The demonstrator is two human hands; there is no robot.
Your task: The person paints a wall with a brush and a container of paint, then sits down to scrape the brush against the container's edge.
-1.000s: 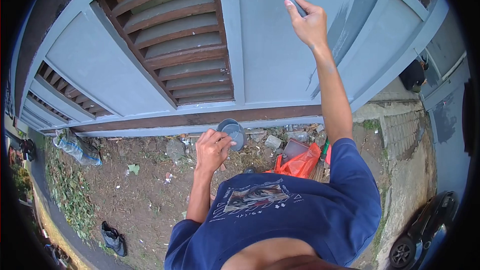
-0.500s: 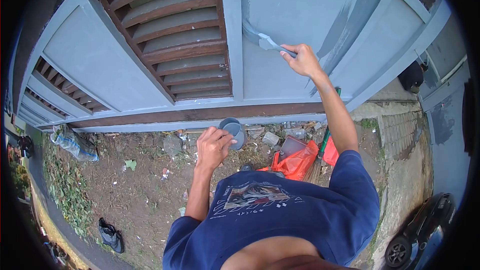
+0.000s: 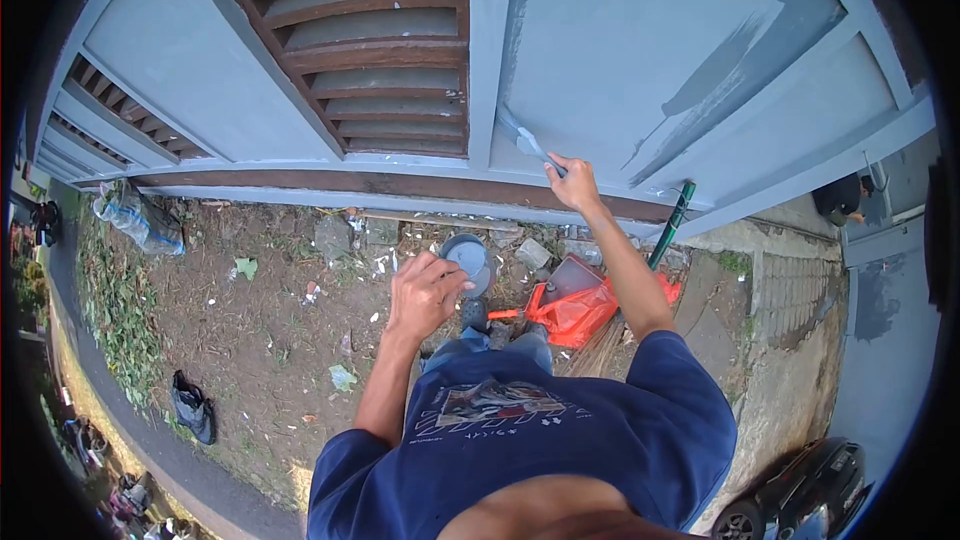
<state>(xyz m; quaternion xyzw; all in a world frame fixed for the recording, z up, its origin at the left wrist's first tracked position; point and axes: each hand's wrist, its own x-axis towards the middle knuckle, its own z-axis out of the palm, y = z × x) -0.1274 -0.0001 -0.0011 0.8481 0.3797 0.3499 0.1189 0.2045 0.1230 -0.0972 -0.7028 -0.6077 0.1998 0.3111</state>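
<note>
In my right hand (image 3: 574, 183) is a paintbrush (image 3: 530, 144), its fingers closed round the handle. The bristles touch the lower left edge of a light grey-blue wall panel (image 3: 610, 60), beside the upright frame strip. Darker, wet-looking paint streaks (image 3: 735, 70) cross the panel's right side. Lower down, my left hand (image 3: 425, 295) is closed on a grey paint cup (image 3: 468, 252) with grey paint inside, held above the ground in front of me. The fingers on the cup's far side are partly hidden.
Brown louvred slats (image 3: 375, 53) lie left of the panel. Below are an orange plastic bag (image 3: 580, 312), a green pole (image 3: 672, 225), rubble and a broom-like bundle of bristles (image 3: 598, 348). A clear plastic sack (image 3: 145, 220) and a black bag (image 3: 192, 407) lie leftward; a dark vehicle (image 3: 800, 488) stands lower right.
My right hand has drawn the brush down the panel's left edge, from mid-height to near the bottom. My view has shifted, and the left hand still holds the cup.
</note>
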